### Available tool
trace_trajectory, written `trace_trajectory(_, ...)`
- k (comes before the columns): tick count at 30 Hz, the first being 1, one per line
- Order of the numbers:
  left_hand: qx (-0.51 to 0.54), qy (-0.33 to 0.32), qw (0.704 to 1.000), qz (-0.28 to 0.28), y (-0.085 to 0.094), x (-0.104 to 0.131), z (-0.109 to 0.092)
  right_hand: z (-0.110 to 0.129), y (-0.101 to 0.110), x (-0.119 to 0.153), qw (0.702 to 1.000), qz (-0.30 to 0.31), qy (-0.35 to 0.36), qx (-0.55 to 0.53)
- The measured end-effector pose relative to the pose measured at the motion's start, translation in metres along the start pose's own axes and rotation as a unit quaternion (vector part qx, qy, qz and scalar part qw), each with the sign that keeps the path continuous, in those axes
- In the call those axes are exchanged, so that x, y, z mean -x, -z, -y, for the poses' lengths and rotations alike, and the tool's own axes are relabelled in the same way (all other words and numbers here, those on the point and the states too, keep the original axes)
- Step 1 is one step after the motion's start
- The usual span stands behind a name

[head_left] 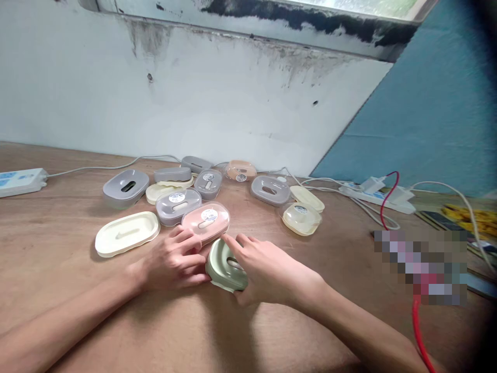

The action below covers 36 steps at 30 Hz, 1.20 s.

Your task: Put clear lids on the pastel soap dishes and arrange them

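A green oval plastic box [224, 263] with a slot in its top is between my two hands near the middle of the table. My right hand [264, 267] is wrapped over its right side, fingers on top and thumb at the lower edge. The curled fingers of my left hand [176, 259] meet its left edge, thumb low and index finger above. Just behind, near my left fingertips, sits a pink box [209, 217] with a round-edged label and clear cover. A cream oval piece [127, 233] lies left of my left hand. The green box's underside is hidden.
Several grey boxes [126, 186] and a peach box [240, 170] stand toward the wall. A cream box [302, 218] with clear cover sits right. Power strips [23, 181] lie at both sides, with white cables and a red cable [419, 331] at right.
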<state>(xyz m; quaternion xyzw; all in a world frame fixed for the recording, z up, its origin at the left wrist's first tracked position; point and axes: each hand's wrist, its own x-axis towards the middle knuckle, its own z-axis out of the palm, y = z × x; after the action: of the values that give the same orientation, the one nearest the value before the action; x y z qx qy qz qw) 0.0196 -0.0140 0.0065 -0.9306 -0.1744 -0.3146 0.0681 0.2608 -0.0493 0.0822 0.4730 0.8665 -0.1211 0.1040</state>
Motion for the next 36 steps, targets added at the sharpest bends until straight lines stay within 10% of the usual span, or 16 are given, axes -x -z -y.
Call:
trace_trajectory(23,0.131,-0.095,0.987,-0.008,-0.004,-0.005,-0.004,0.004,-0.001,0.011,0.997,-0.007,0.072,-0.013)
trace_trajectory(36,0.131,-0.042,0.99,0.004,-0.003,-0.006,-0.004,-0.01,0.006,-0.003,0.994,0.019,0.082,-0.074)
